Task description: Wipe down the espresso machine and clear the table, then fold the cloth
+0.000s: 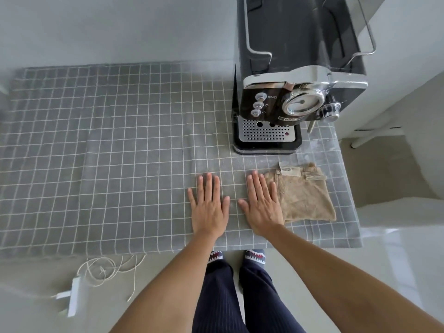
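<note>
Both palms flat near table (144, 231) front edge: left hand (209, 207), right hand (263, 207) touching cloth (305, 200).

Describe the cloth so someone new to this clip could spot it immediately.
Find the black-and-chrome espresso machine at the table's far right. Just in front of it, on the grey checked tablecloth, lies the cloth, beside the right hand: small, beige, folded, tagged.

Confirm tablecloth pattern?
Grey tablecloth with a thin white grid of squares, seen in the head view.
</note>
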The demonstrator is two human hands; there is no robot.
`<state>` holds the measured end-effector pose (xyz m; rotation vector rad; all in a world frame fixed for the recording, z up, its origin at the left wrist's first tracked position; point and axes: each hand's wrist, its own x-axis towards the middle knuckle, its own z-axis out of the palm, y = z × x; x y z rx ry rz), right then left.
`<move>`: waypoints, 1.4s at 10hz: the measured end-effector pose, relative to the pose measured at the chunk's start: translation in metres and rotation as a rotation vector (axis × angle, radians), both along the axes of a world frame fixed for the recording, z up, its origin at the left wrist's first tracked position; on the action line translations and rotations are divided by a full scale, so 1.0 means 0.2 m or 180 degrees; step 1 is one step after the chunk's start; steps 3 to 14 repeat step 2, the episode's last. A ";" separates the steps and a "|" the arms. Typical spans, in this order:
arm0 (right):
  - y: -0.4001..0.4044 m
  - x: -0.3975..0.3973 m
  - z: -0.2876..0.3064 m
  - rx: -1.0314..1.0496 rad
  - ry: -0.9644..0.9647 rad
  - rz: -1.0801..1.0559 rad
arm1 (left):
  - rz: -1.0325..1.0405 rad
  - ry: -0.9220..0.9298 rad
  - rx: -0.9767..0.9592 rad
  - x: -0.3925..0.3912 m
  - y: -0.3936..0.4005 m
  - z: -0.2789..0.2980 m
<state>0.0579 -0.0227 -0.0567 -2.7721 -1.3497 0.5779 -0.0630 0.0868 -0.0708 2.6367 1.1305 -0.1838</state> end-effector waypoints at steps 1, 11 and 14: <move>0.00 0.00 -0.02 0.0047 -0.0015 0.0035 | 0.0008 -0.0014 -0.0018 0.01 0.00 0.00; 0.01 -0.01 -0.01 0.0165 0.0014 -0.0015 | 0.0037 -0.0070 0.0031 0.01 0.00 0.01; 0.01 -0.01 -0.01 0.0165 0.0014 -0.0015 | 0.0037 -0.0070 0.0031 0.01 0.00 0.01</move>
